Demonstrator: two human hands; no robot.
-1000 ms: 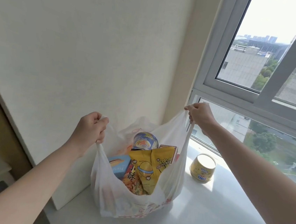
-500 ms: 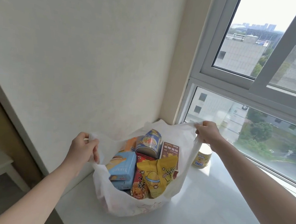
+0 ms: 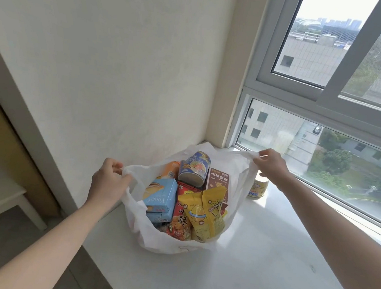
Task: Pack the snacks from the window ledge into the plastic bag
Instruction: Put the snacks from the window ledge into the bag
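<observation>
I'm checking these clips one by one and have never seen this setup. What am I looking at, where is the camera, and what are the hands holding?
There is no machine here. A person wears a wide-angle camera on the head, looking forward and down, so both arms reach in from the bottom of the picture. The left hand and the right hand each have a grip on one handle of a white bag, holding it open. The bag stands on a white ledge under a window. Inside are snacks: a blue box, a yellow packet, a blue can and others. One yellow cup stands on the ledge, outside the bag, beside the right wrist.
</observation>
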